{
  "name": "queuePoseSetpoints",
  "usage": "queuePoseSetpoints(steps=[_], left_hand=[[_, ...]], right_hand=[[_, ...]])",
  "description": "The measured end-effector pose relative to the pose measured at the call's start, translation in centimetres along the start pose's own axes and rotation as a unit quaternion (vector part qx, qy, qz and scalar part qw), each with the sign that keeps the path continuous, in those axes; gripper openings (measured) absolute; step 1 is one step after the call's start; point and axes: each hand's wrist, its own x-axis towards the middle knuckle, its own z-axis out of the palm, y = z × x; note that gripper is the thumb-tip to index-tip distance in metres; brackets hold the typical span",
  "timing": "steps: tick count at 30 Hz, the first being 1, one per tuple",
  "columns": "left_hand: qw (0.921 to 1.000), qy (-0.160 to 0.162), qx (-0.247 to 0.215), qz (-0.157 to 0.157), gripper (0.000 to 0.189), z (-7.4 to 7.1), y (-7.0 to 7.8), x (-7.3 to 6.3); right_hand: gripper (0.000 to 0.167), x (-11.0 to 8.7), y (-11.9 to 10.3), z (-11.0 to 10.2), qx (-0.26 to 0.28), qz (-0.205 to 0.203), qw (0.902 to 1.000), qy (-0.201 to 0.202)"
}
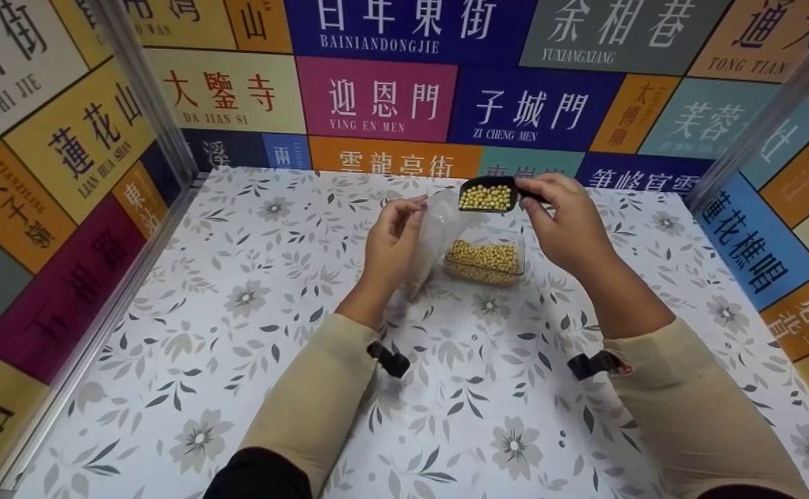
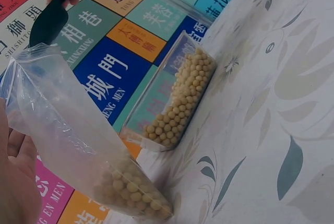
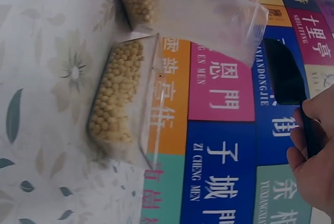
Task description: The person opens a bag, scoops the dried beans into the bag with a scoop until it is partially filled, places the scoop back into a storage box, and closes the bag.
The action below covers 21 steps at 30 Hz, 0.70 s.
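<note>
My left hand (image 1: 394,235) grips the upper edge of a clear plastic zip bag (image 2: 68,114), which hangs tilted with yellow soybeans (image 2: 130,187) gathered at its bottom. In my right hand (image 1: 571,218) is the handle of a black scoop (image 3: 286,72), heaped with soybeans (image 1: 487,198) in the head view. The scoop's front edge is close to the bag's mouth; whether they touch I cannot tell. Below the scoop, a clear rectangular container (image 1: 521,267) partly filled with soybeans (image 3: 117,93) stands on the table beside the bag.
A white cloth with grey flowers and leaves covers the table (image 1: 238,388). Panels with coloured street-name signs (image 1: 377,97) rise at the back and on both sides. Metal posts (image 1: 152,83) stand at the back corners. Black straps with small cameras (image 1: 389,359) sit on both sleeves.
</note>
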Motion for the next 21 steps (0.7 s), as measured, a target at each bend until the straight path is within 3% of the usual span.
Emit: queuePoseSetpoints(steps=[8,21], left_hand=[[0.9998,-0.009,0.014,0.015,0.013,0.1,-0.4,0.0],[0.9999,-0.007,0.016,0.000,0.011,0.0,-0.3,0.0]], right_hand=[[0.034,0.4,-1.9,0.0,-0.085,-0.074,0.9937,0.009],[0.032,0.3,-1.5,0.2,-0.082,-0.124,0.9877,0.048]])
